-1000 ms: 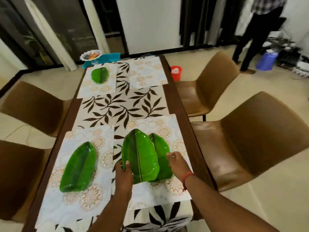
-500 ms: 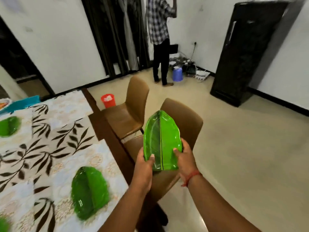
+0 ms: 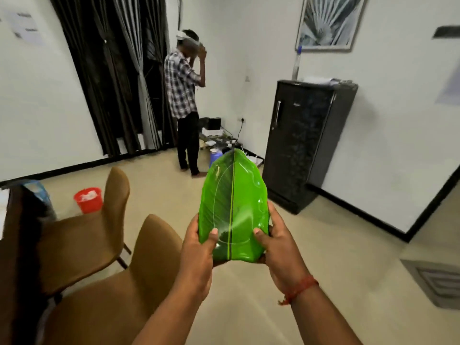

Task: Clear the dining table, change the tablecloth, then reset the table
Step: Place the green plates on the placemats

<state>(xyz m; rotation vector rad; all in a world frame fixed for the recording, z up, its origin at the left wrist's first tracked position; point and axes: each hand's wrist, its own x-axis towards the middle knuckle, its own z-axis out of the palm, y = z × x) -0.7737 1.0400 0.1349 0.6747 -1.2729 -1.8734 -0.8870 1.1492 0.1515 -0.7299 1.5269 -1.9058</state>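
Room: white walls, beige tiled floor [image 3: 336,257], dark curtains [image 3: 117,78] at back left, framed print [image 3: 328,21] high on the right wall.
Bench: only a dark corner [image 3: 17,220] showed at the far left edge; too blurred to tell what lay on it.
Chairs: two brown chairs [image 3: 82,235] beside that corner, the nearer one [image 3: 119,295] below the left forearm.
Plate: green leaf-shaped plate [image 3: 234,207] was held up in the air over the floor, away from the bench, tip pointing away from the camera, hollow side up. Whether it was one plate or a stack, could not tell.
Left hand: left hand [image 3: 199,247] gripped the plate's near left edge, thumb on top, fingers curled underneath.
Right hand: right hand [image 3: 276,240] gripped the near right edge the same way, thumb on the upper face; red thread [image 3: 298,290] on the wrist.
Background: black fridge [image 3: 303,143] against the right wall, bottle [image 3: 297,62] on top. Red bucket [image 3: 88,199] on the floor behind the far chair. Another person [image 3: 184,100] in a checked shirt stood by the curtains, hands raised to the head. Blue container [image 3: 215,155] and cables on the floor near that person's feet.
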